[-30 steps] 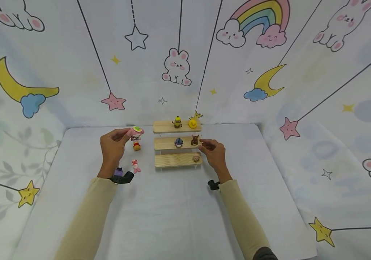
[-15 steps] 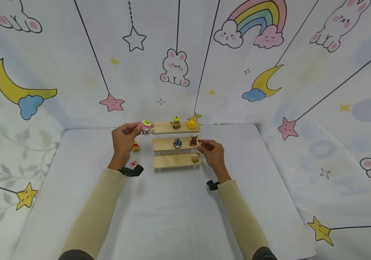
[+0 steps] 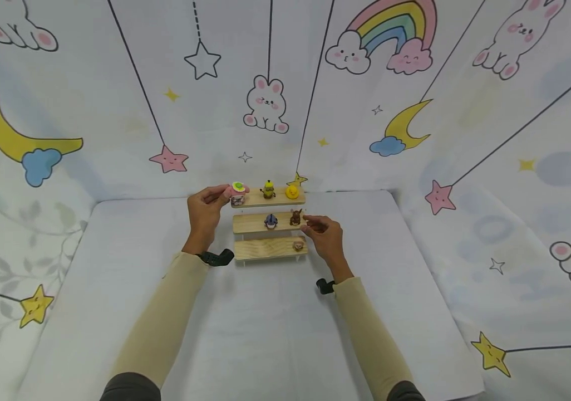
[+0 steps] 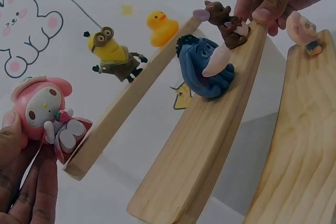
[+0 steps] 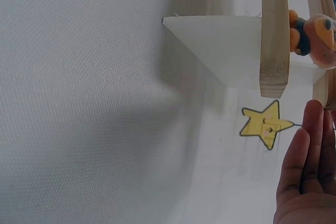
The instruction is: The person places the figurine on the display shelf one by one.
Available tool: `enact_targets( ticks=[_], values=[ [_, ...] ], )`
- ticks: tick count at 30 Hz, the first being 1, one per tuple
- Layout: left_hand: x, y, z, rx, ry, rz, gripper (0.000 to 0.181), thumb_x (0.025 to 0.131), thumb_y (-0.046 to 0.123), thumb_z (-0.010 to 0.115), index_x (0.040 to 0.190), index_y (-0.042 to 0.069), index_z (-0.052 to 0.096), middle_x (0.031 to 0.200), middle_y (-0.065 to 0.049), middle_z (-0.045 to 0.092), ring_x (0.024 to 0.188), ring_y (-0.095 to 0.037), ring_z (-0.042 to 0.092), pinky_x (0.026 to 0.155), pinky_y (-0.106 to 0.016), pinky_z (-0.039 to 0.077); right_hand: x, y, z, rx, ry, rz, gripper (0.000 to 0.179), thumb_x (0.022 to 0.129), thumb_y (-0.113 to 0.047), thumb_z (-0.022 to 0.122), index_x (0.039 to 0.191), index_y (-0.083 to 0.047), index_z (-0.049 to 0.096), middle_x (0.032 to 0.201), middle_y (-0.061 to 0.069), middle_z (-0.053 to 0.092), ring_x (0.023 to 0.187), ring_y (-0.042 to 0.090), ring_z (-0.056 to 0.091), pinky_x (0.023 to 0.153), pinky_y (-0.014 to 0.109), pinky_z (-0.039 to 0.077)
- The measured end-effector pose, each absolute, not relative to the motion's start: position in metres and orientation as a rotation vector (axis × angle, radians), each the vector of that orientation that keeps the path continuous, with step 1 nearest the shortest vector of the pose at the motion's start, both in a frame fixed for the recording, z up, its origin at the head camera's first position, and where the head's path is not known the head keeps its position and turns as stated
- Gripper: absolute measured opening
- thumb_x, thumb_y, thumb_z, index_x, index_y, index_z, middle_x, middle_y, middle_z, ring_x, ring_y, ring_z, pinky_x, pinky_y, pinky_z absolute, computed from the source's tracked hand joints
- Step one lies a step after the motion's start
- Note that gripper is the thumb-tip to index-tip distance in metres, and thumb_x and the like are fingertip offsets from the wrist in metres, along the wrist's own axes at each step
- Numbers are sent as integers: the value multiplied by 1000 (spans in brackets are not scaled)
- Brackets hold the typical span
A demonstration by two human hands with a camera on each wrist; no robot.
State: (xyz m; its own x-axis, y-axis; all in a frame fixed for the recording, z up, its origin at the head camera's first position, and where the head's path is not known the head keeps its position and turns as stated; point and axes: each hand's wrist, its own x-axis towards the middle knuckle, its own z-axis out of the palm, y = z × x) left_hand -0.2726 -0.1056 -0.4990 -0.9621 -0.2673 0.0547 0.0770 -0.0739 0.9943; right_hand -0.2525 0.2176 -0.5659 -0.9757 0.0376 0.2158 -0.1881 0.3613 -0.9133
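Observation:
My left hand (image 3: 205, 214) pinches a pink-hooded rabbit figurine (image 4: 47, 111) at the left end of the top shelf. Its base meets the shelf end; whether its weight rests there I cannot tell. At the other side, my right hand (image 3: 326, 236) grips the right end of the middle tier of a three-tier wooden display shelf (image 3: 247, 224), thumb and fingers about the edge. A Minion figurine (image 4: 113, 53) and a yellow duck (image 4: 161, 27) stand on the top tier. The middle tier bears a blue donkey figurine (image 4: 205, 69) and a brown figurine (image 4: 227, 23).
On the right of the bottom tier sits a small light-coloured figurine (image 4: 303, 31). A white cloth covers the table (image 3: 265, 323). Behind it rises a printed backdrop (image 3: 215, 117) with stars, moons and rabbits. My left arm blocks part of the table left of the shelf.
My left hand has carried the pink-hooded figurine rightward from beside the shelf to the top tier's left end. Figurines on the table left of the shelf are now hidden. My right hand stays put.

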Motion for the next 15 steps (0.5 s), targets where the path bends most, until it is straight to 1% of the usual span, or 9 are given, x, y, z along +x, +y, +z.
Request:
enact_targets(
  ticks=[3, 7, 11, 15],
  values=[
    [-273, -103, -501, 224, -1965, -2130, 33, 95, 28, 79, 121, 8, 80, 122, -8, 80, 102, -10, 76, 95, -22, 61, -253, 217, -567, 132, -2424, 1672, 34, 89, -23, 87, 120, -10, 81, 110, 18, 75, 90, 15, 69, 77, 11, 55],
    [-274, -100, -501, 217, -1949, -2138, 35, 94, 29, 80, 121, 7, 80, 121, -8, 80, 103, -9, 75, 92, -19, 60, -253, 216, -569, 134, -2423, 1674, 35, 90, -20, 87, 122, -7, 80, 112, 22, 75, 91, 18, 69, 77, 10, 55],
    [-275, -99, -502, 174, -1930, -2133, 33, 94, 25, 81, 120, 5, 80, 120, -9, 80, 102, -9, 76, 90, -18, 60, -253, 217, -569, 124, -2425, 1671, 33, 89, -22, 87, 120, -10, 81, 109, 18, 75, 89, 13, 68, 78, 11, 56],
    [-275, -101, -503, 116, -1996, -2060, 30, 95, 22, 79, 122, 7, 80, 123, -9, 79, 105, -9, 75, 91, -17, 59, -252, 217, -567, 117, -2431, 1665, 32, 89, -25, 86, 118, -13, 82, 107, 14, 75, 88, 10, 68, 79, 13, 57]
  ],
)
